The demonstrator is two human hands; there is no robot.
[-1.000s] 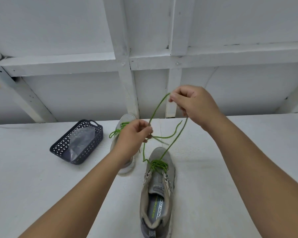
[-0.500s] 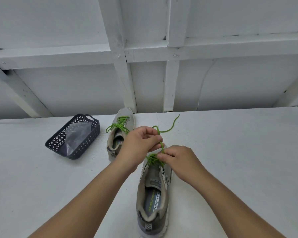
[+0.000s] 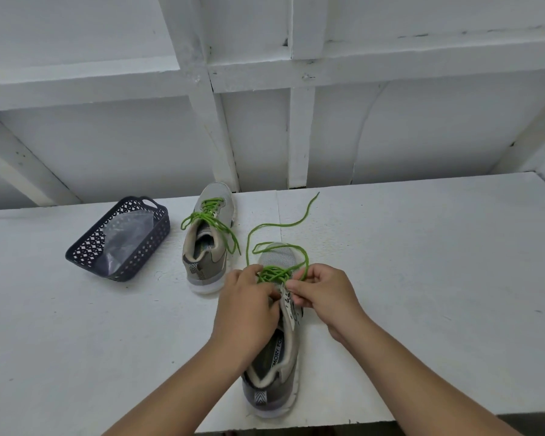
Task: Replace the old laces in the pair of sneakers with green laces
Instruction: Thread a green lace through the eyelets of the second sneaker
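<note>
Both hands had dropped lower since a moment earlier and sat right on the near grey mesh sneaker (image 3: 277, 347) on the white surface (image 3: 422, 278). Left hand (image 3: 249, 306) gripped the shoe's left eyelet edge, fingers curled; right hand (image 3: 324, 294) pinched the green lace (image 3: 274, 273) by the eyelets. That lace's loose end now lay slack past the toe instead of being held up. Second grey sneaker (image 3: 206, 247), green-laced, hadn't moved, same for the dark plastic basket (image 3: 120, 239).
</note>
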